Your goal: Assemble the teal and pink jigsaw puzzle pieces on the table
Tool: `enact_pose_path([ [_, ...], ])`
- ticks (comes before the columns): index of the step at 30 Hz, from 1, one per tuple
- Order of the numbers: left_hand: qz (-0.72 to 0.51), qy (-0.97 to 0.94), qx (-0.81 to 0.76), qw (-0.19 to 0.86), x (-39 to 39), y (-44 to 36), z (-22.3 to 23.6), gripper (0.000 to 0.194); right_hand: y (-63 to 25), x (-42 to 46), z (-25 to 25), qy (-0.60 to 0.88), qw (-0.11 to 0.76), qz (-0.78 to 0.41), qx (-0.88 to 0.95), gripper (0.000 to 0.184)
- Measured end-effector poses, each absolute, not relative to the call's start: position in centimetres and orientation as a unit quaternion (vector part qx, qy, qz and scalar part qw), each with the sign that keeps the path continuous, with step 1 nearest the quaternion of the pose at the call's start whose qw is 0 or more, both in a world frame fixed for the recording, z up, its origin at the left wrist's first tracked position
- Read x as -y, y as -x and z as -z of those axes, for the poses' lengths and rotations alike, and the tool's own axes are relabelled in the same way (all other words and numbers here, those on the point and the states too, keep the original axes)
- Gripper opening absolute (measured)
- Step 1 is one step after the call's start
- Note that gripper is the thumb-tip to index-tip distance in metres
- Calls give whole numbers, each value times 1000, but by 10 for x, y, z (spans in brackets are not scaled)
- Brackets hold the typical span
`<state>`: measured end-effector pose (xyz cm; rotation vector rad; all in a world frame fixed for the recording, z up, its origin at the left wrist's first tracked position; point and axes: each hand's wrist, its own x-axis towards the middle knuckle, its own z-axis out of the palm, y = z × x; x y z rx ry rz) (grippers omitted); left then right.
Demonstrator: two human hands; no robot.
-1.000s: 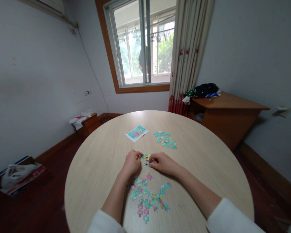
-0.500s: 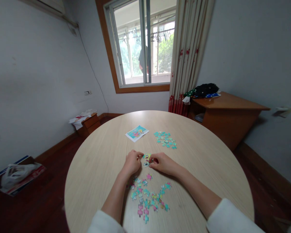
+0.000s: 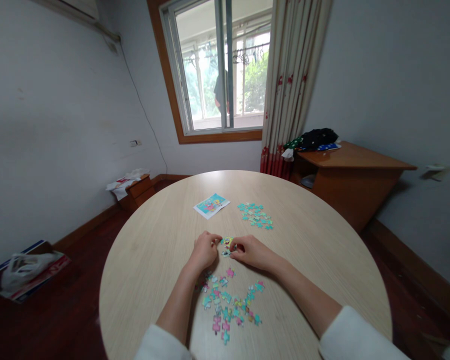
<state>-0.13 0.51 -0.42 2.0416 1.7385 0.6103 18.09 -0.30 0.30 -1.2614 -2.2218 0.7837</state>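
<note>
Several joined jigsaw pieces (image 3: 227,241) with a yellow cartoon face lie at the middle of the table, between my two hands. My left hand (image 3: 207,250) rests at their left edge, its fingers bent and the fingertips touching the pieces. From the right, my right hand (image 3: 250,251) pinches thumb and forefinger at a jigsaw piece (image 3: 225,253) on the lower side of the cluster; the fingers partly cover it. Nearer to me lie loose jigsaw pieces (image 3: 227,298) in teal, pink and yellow, some of them under my left forearm's edge.
A small picture card (image 3: 211,205) lies beyond my hands, with a second group of teal pieces (image 3: 255,216) to its right. All are on a round wooden table (image 3: 146,260). A brown desk (image 3: 354,165) with cloths (image 3: 318,139) stands behind at the right.
</note>
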Motion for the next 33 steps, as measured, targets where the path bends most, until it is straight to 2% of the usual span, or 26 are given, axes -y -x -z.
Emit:
enact_pose_path([
  [20, -229, -725, -618, 200, -7, 3, 7, 36, -180, 4, -6, 456, 228, -287, 811, 12],
  [25, -262, -712, -611, 226, -9, 5, 8, 30, -181, 6, -9, 450, 224, -284, 817, 12],
  [33, -301, -679, -623, 246, -10, 8, 2, 32, -178, 10, -14, 427, 231, -299, 822, 13],
])
